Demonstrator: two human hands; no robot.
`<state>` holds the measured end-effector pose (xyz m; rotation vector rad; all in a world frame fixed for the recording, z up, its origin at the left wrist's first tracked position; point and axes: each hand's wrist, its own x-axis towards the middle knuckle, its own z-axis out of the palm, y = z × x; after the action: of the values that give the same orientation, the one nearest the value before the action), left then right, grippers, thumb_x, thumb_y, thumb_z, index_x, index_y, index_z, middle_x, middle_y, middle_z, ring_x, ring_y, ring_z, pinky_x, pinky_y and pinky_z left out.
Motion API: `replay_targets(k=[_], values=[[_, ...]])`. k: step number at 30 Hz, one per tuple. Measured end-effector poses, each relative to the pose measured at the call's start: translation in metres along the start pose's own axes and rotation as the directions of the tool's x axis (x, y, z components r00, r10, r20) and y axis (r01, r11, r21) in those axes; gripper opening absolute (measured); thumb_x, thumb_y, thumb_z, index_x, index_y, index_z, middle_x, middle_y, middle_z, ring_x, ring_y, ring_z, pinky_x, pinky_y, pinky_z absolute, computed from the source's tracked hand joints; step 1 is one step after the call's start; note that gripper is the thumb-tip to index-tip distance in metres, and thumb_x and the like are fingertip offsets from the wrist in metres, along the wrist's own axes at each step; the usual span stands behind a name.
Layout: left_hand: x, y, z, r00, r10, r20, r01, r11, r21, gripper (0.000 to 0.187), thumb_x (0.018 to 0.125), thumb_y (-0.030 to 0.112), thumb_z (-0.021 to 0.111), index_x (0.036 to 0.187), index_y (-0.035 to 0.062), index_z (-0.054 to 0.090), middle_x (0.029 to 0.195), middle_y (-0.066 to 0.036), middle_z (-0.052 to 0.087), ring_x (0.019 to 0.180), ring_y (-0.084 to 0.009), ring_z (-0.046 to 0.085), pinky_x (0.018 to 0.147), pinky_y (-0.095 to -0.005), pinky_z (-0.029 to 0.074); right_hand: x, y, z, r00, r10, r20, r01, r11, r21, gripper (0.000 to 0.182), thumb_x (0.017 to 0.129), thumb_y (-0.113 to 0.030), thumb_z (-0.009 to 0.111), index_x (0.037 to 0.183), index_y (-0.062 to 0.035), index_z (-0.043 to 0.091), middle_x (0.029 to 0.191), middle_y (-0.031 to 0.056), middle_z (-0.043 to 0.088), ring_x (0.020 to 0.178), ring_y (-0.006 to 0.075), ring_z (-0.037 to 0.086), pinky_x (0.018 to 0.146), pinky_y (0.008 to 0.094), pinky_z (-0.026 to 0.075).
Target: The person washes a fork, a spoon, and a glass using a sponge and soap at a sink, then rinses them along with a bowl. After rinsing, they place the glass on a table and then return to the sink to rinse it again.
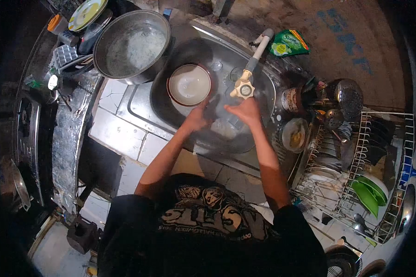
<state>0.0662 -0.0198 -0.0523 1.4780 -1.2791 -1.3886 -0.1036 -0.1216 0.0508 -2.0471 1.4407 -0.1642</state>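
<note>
A white bowl with a dark reddish rim (pixel 189 85) sits in the left part of the metal sink (pixel 171 115). My left hand (pixel 197 118) is just below it, blurred, with fingers apart and fingertips right at the bowl's lower rim. My right hand (pixel 246 111) is under the cream tap (pixel 245 88), thumb stretched out to the left and the other fingers partly hidden by the tap knob. Clear glassware (pixel 235 74) shows behind the tap in the sink. Below the hands, the sink bottom looks wet and shiny.
Left of the sink stands a large metal pot (pixel 133 46) with cloudy liquid. A green Sunlight pouch (pixel 289 43) lies behind the tap. To the right are a small bowl (pixel 295 135) and a dish rack (pixel 365 138) with plates and green dishes. White tiles (pixel 118 134) border the front.
</note>
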Motion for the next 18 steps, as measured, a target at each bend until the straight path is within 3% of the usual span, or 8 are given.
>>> replay_targets(k=[4, 6, 7, 9, 13, 15, 16, 18], values=[[0.001, -0.007, 0.001, 1.000, 0.000, -0.028, 0.000, 1.000, -0.024, 0.094, 0.067, 0.002, 0.072, 0.145, 0.0054, 0.019, 0.141, -0.021, 0.035, 0.129, -0.0315, 0.039, 0.103, -0.0375, 0.038, -0.003, 0.000, -0.005, 0.996, 0.016, 0.088, -0.023, 0.996, 0.085, 0.055, 0.061, -0.035, 0.079, 0.104, -0.0058, 0.063, 0.104, 0.0175, 0.063, 0.096, 0.0346, 0.061, 0.083, 0.0393, 0.048], [0.005, -0.024, 0.004, 0.999, 0.048, -0.018, -0.048, 0.999, 0.000, 0.093, 0.067, 0.002, 0.071, 0.145, 0.0055, 0.020, 0.140, -0.021, 0.037, 0.130, -0.0310, 0.038, 0.102, -0.0371, 0.038, -0.005, 0.006, 0.004, 0.987, -0.119, -0.108, 0.117, 0.993, -0.020, 0.056, 0.060, -0.036, 0.080, 0.104, -0.0063, 0.063, 0.102, 0.0175, 0.065, 0.094, 0.0343, 0.062, 0.082, 0.0384, 0.048], [0.004, -0.018, 0.003, 0.999, 0.050, -0.019, -0.050, 0.999, -0.001, 0.093, 0.067, 0.002, 0.071, 0.145, 0.0055, 0.020, 0.140, -0.021, 0.037, 0.130, -0.0310, 0.038, 0.102, -0.0371, 0.038, -0.004, 0.004, 0.003, 0.987, -0.120, -0.109, 0.118, 0.993, -0.022, 0.056, 0.060, -0.036, 0.080, 0.104, -0.0063, 0.063, 0.102, 0.0175, 0.065, 0.094, 0.0343, 0.062, 0.082, 0.0384, 0.048], [-0.001, 0.001, -0.003, 0.999, -0.033, 0.020, 0.033, 0.999, -0.026, 0.094, 0.066, 0.001, 0.071, 0.145, 0.0043, 0.020, 0.141, -0.021, 0.037, 0.131, -0.0306, 0.036, 0.104, -0.0361, 0.036, -0.004, -0.001, -0.001, 0.996, 0.069, 0.057, -0.076, 0.989, 0.128, 0.060, 0.059, -0.039, 0.081, 0.105, -0.0045, 0.063, 0.099, 0.0168, 0.066, 0.093, 0.0318, 0.063, 0.082, 0.0369, 0.048], [0.001, -0.014, -0.004, 0.995, 0.096, -0.039, -0.099, 0.993, -0.064, 0.095, 0.065, 0.002, 0.073, 0.144, 0.0023, 0.020, 0.142, -0.020, 0.035, 0.132, -0.0306, 0.034, 0.107, -0.0365, 0.032, 0.009, 0.009, 0.006, 0.998, -0.011, 0.062, 0.011, 1.000, 0.002, 0.062, 0.058, -0.041, 0.081, 0.102, -0.0012, 0.063, 0.098, 0.0180, 0.066, 0.091, 0.0293, 0.064, 0.080, 0.0358, 0.048], [0.006, -0.042, 0.002, 0.997, 0.080, -0.016, -0.082, 0.990, -0.117, 0.096, 0.065, 0.005, 0.076, 0.143, 0.0005, 0.020, 0.143, -0.020, 0.033, 0.133, -0.0305, 0.033, 0.108, -0.0366, 0.030, 0.010, 0.020, 0.013, 0.992, 0.069, 0.106, -0.088, 0.979, 0.182, 0.063, 0.058, -0.042, 0.081, 0.100, 0.0016, 0.063, 0.097, 0.0185, 0.066, 0.089, 0.0279, 0.065, 0.079, 0.0354, 0.049], [0.005, -0.038, 0.002, 0.997, 0.080, -0.018, -0.082, 0.989, -0.120, 0.096, 0.065, 0.005, 0.076, 0.143, 0.0005, 0.020, 0.143, -0.020, 0.033, 0.133, -0.0305, 0.033, 0.108, -0.0366, 0.030, 0.009, 0.020, 0.012, 0.992, 0.069, 0.108, -0.087, 0.980, 0.179, 0.063, 0.058, -0.042, 0.081, 0.100, 0.0016, 0.063, 0.097, 0.0185, 0.066, 0.089, 0.0279, 0.065, 0.079, 0.0354, 0.049], [0.004, -0.030, -0.005, 0.995, 0.090, 0.048, -0.094, 0.992, 0.087, 0.096, 0.066, 0.007, 0.077, 0.143, 0.0004, 0.020, 0.144, -0.021, 0.032, 0.133, -0.0298, 0.032, 0.108, -0.0369, 0.030, 0.010, 0.017, 0.010, 0.994, 0.045, 0.100, -0.049, 0.998, 0.037, 0.063, 0.058, -0.043, 0.081, 0.097, 0.0034, 0.063, 0.096, 0.0194, 0.066, 0.086, 0.0285, 0.065, 0.076, 0.0358, 0.049]])
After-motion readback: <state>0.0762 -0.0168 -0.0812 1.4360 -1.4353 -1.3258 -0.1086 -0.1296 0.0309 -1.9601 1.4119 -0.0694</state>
